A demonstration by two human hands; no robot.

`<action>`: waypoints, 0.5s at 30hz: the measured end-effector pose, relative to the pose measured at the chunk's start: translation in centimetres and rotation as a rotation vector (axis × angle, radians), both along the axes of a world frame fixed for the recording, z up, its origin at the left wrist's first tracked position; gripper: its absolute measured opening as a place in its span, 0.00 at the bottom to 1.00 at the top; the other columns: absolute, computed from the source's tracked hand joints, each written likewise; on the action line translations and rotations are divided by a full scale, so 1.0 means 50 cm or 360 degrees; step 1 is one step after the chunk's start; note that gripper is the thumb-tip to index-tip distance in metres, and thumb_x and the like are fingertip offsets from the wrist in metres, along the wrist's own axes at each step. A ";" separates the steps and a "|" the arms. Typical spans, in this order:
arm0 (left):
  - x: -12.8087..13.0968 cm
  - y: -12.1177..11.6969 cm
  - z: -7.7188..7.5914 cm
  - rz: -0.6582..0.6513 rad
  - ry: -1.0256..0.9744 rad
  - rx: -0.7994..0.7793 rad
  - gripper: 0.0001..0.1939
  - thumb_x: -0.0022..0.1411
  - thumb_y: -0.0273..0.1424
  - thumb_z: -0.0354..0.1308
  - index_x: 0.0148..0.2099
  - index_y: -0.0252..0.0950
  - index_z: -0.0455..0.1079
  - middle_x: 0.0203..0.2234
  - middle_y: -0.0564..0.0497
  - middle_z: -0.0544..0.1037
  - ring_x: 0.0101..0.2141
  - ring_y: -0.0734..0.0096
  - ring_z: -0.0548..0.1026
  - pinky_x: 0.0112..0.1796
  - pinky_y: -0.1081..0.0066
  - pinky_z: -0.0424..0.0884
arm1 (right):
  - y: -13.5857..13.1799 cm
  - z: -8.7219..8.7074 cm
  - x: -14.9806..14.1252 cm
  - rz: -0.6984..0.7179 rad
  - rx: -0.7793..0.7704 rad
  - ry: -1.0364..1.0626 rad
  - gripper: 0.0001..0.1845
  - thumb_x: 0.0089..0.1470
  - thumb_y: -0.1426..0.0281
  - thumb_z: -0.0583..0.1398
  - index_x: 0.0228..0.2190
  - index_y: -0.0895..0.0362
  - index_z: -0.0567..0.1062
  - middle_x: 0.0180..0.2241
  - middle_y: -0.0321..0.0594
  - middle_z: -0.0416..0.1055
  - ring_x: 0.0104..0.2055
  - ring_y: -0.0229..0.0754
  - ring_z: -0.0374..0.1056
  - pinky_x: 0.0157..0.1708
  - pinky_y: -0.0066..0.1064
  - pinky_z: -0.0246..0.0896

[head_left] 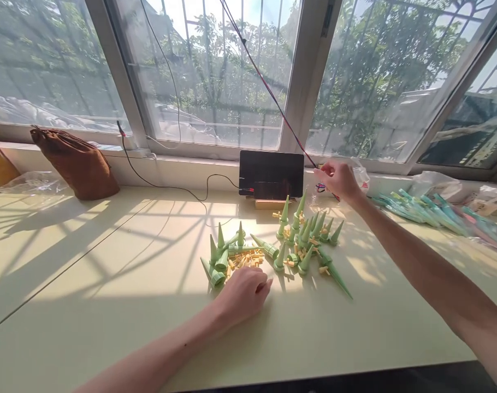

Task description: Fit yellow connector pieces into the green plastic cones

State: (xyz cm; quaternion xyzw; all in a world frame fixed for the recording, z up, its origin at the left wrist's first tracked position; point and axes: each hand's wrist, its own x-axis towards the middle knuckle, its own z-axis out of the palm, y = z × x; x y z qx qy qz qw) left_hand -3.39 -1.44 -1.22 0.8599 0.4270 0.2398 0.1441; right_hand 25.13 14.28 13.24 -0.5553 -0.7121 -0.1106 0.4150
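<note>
My left hand (pixel 242 295) rests on the table, its fingers curled closed. Whatever it may hold is hidden. Just beyond it lies a heap of small yellow plastic pegs (pixel 245 258), ringed by green cone-shaped plastic pieces (pixel 213 251). More green cones (pixel 306 234), some with yellow pegs attached, stand and lie to the right of the heap. My right hand (pixel 341 179) is raised beyond these cones, near the window sill. Its fingers are pinched at a thin dark-and-red cord (pixel 273 97), which slants down from the top of the window.
A black tablet (pixel 271 173) leans by the sill on a small stand, with a black cable (pixel 170 191) running left. At the back left stands a brown drawstring bag (pixel 76 166). Bundled teal plastic strips (pixel 432 213) and clear bags (pixel 437 184) lie at right.
</note>
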 end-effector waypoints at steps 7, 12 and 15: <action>-0.005 -0.001 0.003 0.0025 -0.0018 -0.0013 0.21 0.63 0.28 0.47 0.21 0.35 0.42 0.15 0.56 0.54 0.19 0.78 0.50 0.24 0.71 0.48 | 0.156 -0.063 -0.053 -0.0213 -0.1031 -0.0565 0.30 0.50 0.45 0.59 0.25 0.61 0.75 0.22 0.45 0.73 0.28 0.43 0.70 0.33 0.31 0.63; -0.008 -0.001 -0.003 0.0036 0.0014 -0.0058 0.21 0.63 0.27 0.47 0.21 0.35 0.43 0.15 0.56 0.54 0.19 0.78 0.50 0.24 0.72 0.48 | 0.192 -0.084 -0.103 -0.0354 -0.0974 -0.0571 0.38 0.41 0.39 0.61 0.32 0.64 0.76 0.32 0.54 0.74 0.39 0.53 0.72 0.38 0.37 0.64; -0.007 -0.005 -0.005 0.0031 0.0015 -0.0092 0.21 0.64 0.28 0.46 0.21 0.35 0.42 0.15 0.56 0.53 0.19 0.78 0.50 0.23 0.71 0.47 | 0.201 -0.094 -0.107 -0.0449 -0.0942 -0.0572 0.40 0.42 0.40 0.61 0.36 0.65 0.75 0.36 0.57 0.73 0.42 0.55 0.71 0.39 0.37 0.64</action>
